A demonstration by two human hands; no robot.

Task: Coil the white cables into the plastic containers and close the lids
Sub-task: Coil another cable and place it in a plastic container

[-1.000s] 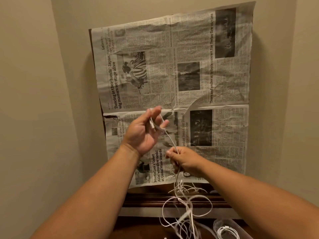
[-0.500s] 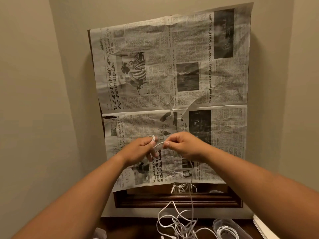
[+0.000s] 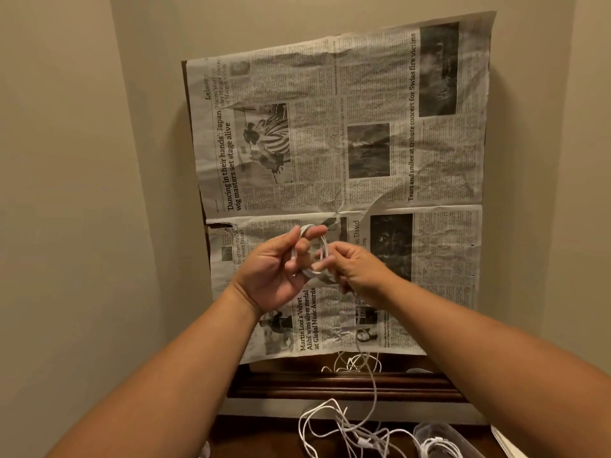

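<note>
A person's two hands meet in front of newspaper sheets (image 3: 347, 127) covering a dark wooden frame (image 3: 344, 385) on a beige wall. The left hand (image 3: 274, 269), palm toward the camera, carries a small loop of white cable (image 3: 322, 247) around its fingers; the right hand (image 3: 357, 271) pinches the same cable just beside it. The strand hangs down from the right hand to a loose tangle of white cables (image 3: 347, 434) on the dark surface below. At lower right, a clear plastic container (image 3: 426, 431) holds another coiled white cable.
</note>
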